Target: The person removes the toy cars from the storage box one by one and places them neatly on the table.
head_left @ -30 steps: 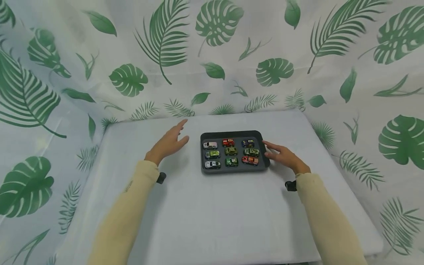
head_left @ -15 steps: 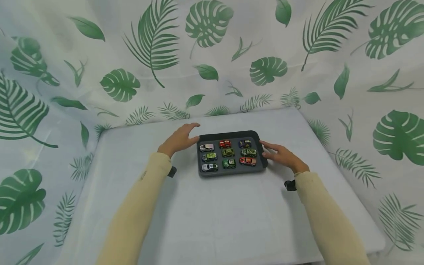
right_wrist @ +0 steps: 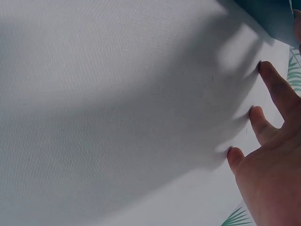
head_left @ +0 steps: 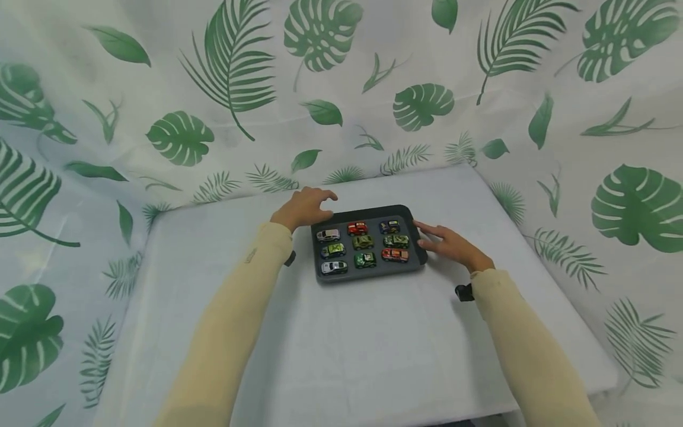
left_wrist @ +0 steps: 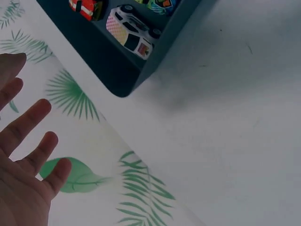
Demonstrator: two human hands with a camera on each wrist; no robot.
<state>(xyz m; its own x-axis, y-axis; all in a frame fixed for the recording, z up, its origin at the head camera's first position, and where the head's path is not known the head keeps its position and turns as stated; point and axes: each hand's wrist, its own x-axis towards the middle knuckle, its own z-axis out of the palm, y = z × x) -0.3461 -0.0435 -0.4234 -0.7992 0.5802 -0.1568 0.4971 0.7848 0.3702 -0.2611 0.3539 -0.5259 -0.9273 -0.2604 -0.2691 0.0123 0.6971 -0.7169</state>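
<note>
A dark grey tray (head_left: 373,274) holds several small toy cars in three rows, among them a white car (head_left: 328,235), a red car (head_left: 357,228) and an orange-red car (head_left: 395,255). My left hand (head_left: 303,207) is at the tray's far left corner, thumb and fingers apart. In the left wrist view the left hand (left_wrist: 23,165) has spread fingers beside the tray corner (left_wrist: 123,84), with a gap between. My right hand (head_left: 449,244) has its fingertips at the tray's right edge. In the right wrist view the right hand (right_wrist: 273,165) shows loosely extended fingers near the tray (right_wrist: 270,21).
A white-covered table (head_left: 341,356) lies under the tray. Behind it and at both sides hangs a white cloth (head_left: 373,77) printed with green leaves. The table's far edge runs just behind the tray.
My left hand has moved right, from beside the tray to its far left corner. The right hand stays at the right edge. The head view has shifted slightly.
</note>
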